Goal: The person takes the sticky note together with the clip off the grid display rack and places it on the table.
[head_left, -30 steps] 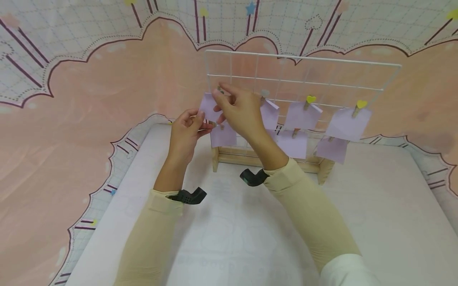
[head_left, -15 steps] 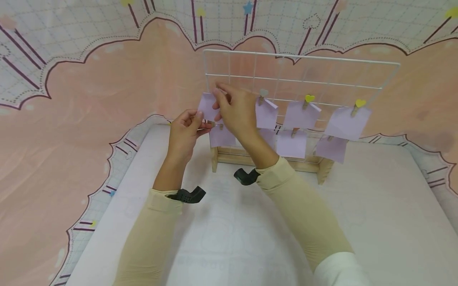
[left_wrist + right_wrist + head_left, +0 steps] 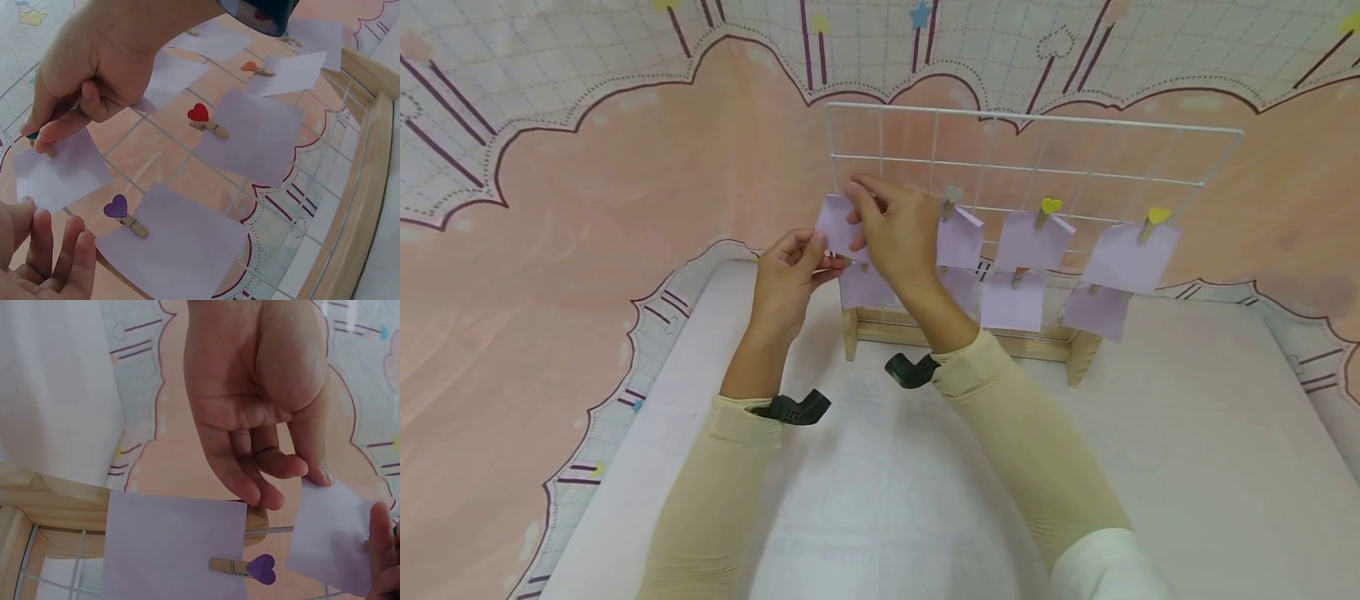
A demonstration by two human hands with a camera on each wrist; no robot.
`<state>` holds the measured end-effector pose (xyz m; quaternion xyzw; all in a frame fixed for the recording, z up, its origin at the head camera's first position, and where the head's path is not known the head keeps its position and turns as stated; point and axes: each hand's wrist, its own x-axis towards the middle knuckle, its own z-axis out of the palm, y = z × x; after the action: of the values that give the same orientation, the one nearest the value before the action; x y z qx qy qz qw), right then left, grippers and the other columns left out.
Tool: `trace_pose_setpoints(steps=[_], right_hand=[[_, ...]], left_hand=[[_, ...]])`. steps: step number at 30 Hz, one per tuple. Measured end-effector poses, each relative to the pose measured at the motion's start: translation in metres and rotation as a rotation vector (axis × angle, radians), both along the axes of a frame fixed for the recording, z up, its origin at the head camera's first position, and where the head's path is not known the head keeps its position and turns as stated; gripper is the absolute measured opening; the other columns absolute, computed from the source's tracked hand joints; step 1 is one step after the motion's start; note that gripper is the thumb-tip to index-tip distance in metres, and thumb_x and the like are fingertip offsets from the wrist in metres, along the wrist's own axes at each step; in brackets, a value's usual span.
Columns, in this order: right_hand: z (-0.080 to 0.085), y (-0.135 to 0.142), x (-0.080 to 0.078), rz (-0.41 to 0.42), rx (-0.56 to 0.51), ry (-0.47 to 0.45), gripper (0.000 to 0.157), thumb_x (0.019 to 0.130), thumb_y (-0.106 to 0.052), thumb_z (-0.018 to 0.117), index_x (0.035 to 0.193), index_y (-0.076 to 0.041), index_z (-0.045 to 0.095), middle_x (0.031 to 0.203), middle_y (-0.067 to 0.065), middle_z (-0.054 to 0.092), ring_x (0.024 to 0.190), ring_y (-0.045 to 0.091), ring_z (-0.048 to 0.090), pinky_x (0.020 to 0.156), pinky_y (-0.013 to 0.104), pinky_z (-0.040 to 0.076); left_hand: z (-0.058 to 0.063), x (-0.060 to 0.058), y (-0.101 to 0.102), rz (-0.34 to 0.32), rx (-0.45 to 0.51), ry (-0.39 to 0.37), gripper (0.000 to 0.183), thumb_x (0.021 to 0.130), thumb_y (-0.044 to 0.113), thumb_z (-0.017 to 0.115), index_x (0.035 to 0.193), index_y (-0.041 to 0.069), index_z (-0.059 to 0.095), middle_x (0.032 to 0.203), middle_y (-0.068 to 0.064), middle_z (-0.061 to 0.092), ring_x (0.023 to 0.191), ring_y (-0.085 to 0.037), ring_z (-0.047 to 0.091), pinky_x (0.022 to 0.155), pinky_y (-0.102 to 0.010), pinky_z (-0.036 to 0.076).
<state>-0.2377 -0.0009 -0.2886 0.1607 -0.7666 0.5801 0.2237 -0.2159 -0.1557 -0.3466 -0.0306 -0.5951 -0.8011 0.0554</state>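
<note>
In the head view my left hand (image 3: 786, 279) pinches the lower left edge of a light purple paper square (image 3: 835, 223) at the rack's left end. My right hand (image 3: 902, 237) is at the top of this paper. The left wrist view shows the right thumb and index finger pinching a small wooden clothespin (image 3: 51, 151) with a green heart, set over the paper's upper edge; its tip is mostly covered by the fingers. The paper lies against the white wire grid rack (image 3: 1037, 171). In the right wrist view the left thumb (image 3: 322, 475) presses on the paper's corner.
More purple papers (image 3: 1131, 258) hang in two rows, held by clothespins with hearts, such as a yellow one (image 3: 1158, 217), a red one (image 3: 198, 112) and a purple one (image 3: 115, 206). A wooden base (image 3: 895, 332) carries the rack on the white tabletop (image 3: 880, 467). A patterned cloth (image 3: 625, 192) covers the background.
My right hand and forearm have shifted slightly left, uncovering the grey heart clothespin on the neighbouring paper. The left hand stays at the paper's edge.
</note>
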Motion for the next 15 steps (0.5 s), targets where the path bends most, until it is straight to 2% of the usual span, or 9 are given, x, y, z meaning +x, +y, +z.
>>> trace_pose_setpoints(steps=[5,15], right_hand=[[-0.0002,-0.0020,0.0001,-0.025,-0.041,0.013,0.021,0.098,-0.017,0.070,0.109,-0.002,0.079,0.071,0.012,0.073,0.044,0.013,0.064,0.040,0.022,0.046],[-0.0029,-0.0058,0.0003,-0.047,-0.092,0.024,0.018,0.098,-0.016,0.070,0.104,-0.001,0.080,0.071,0.012,0.072,0.044,0.014,0.063,0.039,0.022,0.045]], left_hand=[[-0.0015,-0.0007,-0.0005,-0.002,-0.003,0.004,0.009,0.100,0.017,0.064,0.098,0.009,0.067,0.077,-0.003,0.062,0.078,-0.016,0.074,0.081,-0.028,0.063],[-0.0009,0.0017,0.0004,0.004,-0.005,0.026,0.008,0.101,0.016,0.062,0.097,0.010,0.066,0.078,-0.002,0.061,0.079,-0.016,0.074,0.082,-0.028,0.062]])
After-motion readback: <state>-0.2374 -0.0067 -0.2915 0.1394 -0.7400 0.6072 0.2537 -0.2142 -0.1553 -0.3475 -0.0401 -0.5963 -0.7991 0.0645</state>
